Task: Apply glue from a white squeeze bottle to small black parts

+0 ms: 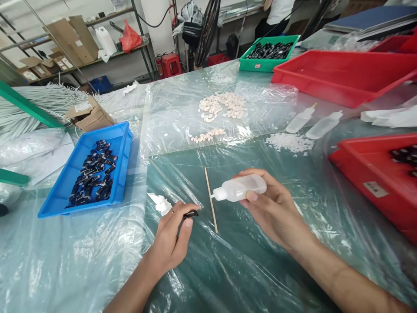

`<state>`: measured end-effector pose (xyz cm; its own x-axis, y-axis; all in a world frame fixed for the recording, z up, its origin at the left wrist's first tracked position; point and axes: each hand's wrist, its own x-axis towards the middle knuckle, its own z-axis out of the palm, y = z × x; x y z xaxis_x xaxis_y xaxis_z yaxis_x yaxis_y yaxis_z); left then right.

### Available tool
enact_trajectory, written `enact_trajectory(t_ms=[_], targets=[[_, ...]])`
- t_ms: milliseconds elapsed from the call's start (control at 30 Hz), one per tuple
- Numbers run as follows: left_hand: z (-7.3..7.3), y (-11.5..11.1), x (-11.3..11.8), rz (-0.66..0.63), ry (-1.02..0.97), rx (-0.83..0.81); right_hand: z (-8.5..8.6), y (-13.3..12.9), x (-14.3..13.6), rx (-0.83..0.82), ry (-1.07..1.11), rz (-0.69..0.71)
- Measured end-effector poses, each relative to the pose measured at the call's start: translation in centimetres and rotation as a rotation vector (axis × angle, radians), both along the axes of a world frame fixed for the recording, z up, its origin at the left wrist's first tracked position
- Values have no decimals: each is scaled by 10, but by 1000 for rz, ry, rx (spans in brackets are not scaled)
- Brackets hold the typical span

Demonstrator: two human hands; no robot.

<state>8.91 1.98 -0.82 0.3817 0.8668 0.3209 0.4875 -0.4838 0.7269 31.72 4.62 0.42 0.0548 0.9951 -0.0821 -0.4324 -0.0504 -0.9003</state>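
Between the thumb and fingers of my left hand [174, 237] is a small black part [190, 214] with a glossy surface. My right hand [273, 208] grips a translucent squeeze bottle [249, 188], tilted nearly flat, its narrow nozzle pointing left toward the black part but apart from it. Below the nozzle a thin wooden stick [211, 204] lies on the plastic-covered table. A crumpled white tissue [161, 203] rests just beyond my left hand.
On the left, a blue tray [125, 167] holds many black parts. Small beige pieces [224, 105] and white bits [289, 142] lie farther back, near two squeeze bottles [301, 119]. Red trays [355, 163] stand right, a green tray [260, 65] behind. A person [280, 12] is in the background.
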Motion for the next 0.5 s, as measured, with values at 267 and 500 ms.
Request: enact_trajectory(t_ms=[267,500], targets=[[-5,3,2,40,-192,-175,0,-2,-6,-4,9,58],[-2,4,3,129,-267,-159,-8,-6,-11,84,-75,96]])
